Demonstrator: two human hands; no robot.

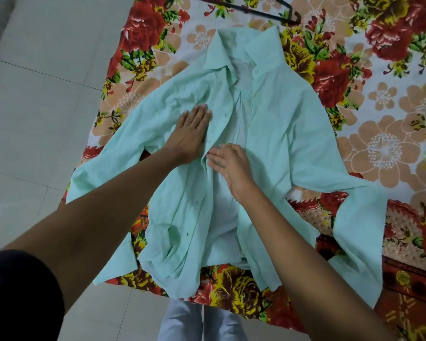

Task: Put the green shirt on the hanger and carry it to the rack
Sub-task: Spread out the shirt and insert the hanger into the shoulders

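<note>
Pressing green shirt [280, 124] flat: left hand [191, 134], right hand [228, 166], fingers straight; hanger [256, 12] beyond collar.

Pale square-tiled floor [40, 99] along the left, thin grout lines, bed under a bright red, yellow and peach floral bedsheet [379, 114], soft even light

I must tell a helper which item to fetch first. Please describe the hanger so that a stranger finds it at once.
Start at the flowered bedsheet and find the green shirt spread flat on it. Follow the shirt up to its collar; the hanger lies just beyond, at the top edge of the view. It is the only thin, dark, rigid thing there.
</note>
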